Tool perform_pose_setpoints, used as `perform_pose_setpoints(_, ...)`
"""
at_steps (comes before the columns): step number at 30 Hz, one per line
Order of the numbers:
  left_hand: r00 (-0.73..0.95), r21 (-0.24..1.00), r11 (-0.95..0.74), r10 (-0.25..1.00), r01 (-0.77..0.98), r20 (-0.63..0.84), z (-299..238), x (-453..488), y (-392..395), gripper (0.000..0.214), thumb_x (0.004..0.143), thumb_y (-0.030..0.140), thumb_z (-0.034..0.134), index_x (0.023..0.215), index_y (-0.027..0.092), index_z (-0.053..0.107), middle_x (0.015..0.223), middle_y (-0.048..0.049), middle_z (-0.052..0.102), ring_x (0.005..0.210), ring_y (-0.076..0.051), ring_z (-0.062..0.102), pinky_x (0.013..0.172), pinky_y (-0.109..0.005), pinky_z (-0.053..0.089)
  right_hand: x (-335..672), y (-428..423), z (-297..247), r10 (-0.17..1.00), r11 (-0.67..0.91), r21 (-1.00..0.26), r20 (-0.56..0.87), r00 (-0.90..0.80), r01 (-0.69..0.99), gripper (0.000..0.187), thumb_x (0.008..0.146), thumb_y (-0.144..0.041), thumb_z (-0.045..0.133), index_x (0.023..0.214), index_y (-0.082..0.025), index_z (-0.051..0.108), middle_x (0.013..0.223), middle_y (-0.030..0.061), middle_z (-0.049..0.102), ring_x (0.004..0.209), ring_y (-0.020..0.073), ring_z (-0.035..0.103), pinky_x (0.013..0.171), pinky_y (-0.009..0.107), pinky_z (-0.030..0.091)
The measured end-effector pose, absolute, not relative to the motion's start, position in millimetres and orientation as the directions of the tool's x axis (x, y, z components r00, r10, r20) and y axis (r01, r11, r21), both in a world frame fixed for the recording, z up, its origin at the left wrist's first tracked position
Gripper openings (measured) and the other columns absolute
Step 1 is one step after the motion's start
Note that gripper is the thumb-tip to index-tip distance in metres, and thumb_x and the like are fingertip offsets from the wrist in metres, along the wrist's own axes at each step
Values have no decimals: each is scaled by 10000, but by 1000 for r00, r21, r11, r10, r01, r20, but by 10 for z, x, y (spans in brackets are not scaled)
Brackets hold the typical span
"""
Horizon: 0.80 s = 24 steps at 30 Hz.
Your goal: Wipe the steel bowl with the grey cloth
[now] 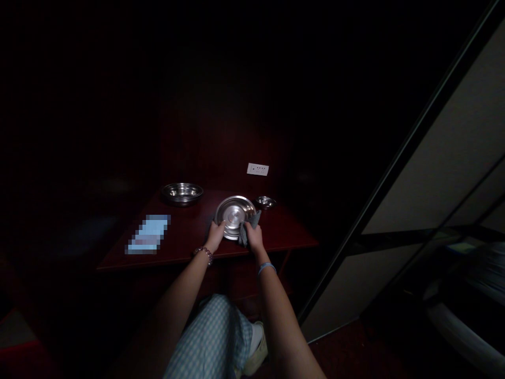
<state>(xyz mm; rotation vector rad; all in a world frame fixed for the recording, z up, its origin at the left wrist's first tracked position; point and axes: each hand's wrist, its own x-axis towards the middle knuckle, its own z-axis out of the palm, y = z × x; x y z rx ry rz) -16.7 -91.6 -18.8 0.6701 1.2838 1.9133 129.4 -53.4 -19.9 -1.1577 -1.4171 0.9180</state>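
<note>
A shiny steel plate [235, 215] with a raised rim is tilted toward me above the front part of the dark red table [189, 234]. My left hand [215, 235] grips its near left rim, thumb on the inside. At the near right rim, my right hand [253, 235] is closed on a grey cloth [243, 234], which lies against the plate's inner side. Part of the cloth sticks up beyond the fingers. Behind and to the right of the plate is a small steel bowl [265, 202]. The fingers beneath the plate are hidden.
Steel dishes [182, 195], seemingly stacked, stand at the table's back left. A blurred-out bright blue rectangle [149, 234] lies at the front left. A white socket panel [258, 169] is on the back wall. A pale partition [437, 158] with a dark frame rises at the right.
</note>
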Motion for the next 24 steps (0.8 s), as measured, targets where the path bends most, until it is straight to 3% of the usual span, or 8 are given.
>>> perform_pose_setpoints(24, -591, 931, -235, 807, -280, 26, -143, -153, -971, 165, 771, 141, 768, 922, 147, 701, 989, -134, 788, 1138, -300, 723, 1126, -490, 475, 1295, -551, -193, 966, 256, -955, 259, -4, 151, 255, 804, -388, 617, 800, -161, 734, 823, 99, 792, 850, 247, 758, 703, 259, 541)
